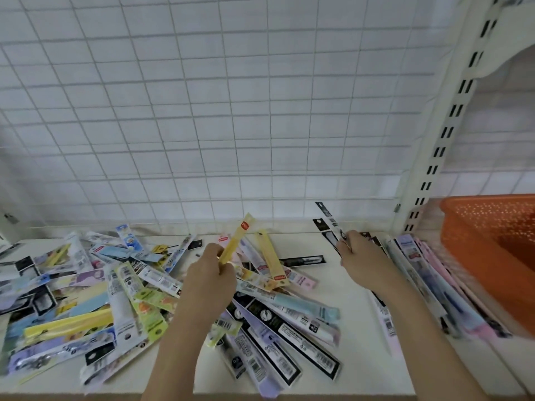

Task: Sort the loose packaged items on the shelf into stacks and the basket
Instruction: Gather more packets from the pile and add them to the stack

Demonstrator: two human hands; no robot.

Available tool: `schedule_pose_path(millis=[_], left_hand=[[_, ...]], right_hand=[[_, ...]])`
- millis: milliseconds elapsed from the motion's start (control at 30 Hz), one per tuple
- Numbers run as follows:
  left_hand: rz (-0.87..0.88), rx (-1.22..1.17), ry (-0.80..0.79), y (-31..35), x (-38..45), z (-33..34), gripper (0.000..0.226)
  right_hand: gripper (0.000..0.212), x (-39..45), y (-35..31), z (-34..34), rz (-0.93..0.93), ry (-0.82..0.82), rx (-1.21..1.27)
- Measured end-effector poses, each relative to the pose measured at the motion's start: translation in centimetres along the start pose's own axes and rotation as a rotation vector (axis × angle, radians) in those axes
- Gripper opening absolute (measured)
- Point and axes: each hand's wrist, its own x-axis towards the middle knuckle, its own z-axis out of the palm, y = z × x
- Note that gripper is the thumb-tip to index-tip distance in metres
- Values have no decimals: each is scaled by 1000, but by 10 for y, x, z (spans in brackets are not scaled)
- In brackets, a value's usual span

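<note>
Left hand (210, 274): lower centre of frame, fingers curled round a yellow pack (236, 241), which is lifted off the pile and tilts up toward the back.
Right hand (363, 260): right of centre, pinching a few black packs (328, 225) that fan upward toward the mesh wall (202, 111); exact count too blurred to tell.
Loose pile (95, 293): covers the lower left and centre of the shelf (356, 328); many long flat packs, crossed and overlapping, in blue, yellow, green, lilac, black and white. No order in it yet.
Centre cluster (278, 331): black and lilac packs lying roughly parallel below the left hand, still loose, partly overlapping.
Sorted row (428, 285): right of frame, between the right hand and the basket; pink, lilac and pale packs laid side by side, aligned lengthwise. Looks like the one started stack.
Basket (492, 235): orange, far right, just beside the sorted row. Its inside is mostly out of view; cannot tell if anything is in it.
Progress: early, by my reading. One row formed, two kinds in hand, the bulk of the pile untouched.
Left to do: place the yellow and black packs, then work through the left heap and centre cluster.
</note>
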Motion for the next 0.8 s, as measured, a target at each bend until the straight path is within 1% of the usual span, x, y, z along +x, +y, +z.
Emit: schedule_pose_path(millis=[100,200,300,367,400,500,667,733,800], left_hand=[[-12,42,30,-2,3,-8,15],[-19,163,48,-5,9,-20,23],[-26,273,59,-8,19,-27,27],[-17,319,49,-6,24,-26,38],[-17,332,46,-4,27,-26,40],[-38,354,37,-1,33,-24,40],[-97,347,28,-16,38,-26,36],[-118,367,50,-23,36,-25,39],[-149,362,78,-30,33,-26,38]], right_hand=[[20,-2,-3,6,23,-44,63],[21,-3,-10,10,-9,-31,52],[35,-4,-17,14,-11,-39,71],[42,-2,-20,17,-10,-63,27],[42,0,-21,19,-14,-67,-13],[24,12,-21,26,-21,-60,-136],[24,31,-30,34,-41,-100,-209],[28,38,-36,40,-44,-136,-227],[27,44,-45,49,-44,-177,-222]])
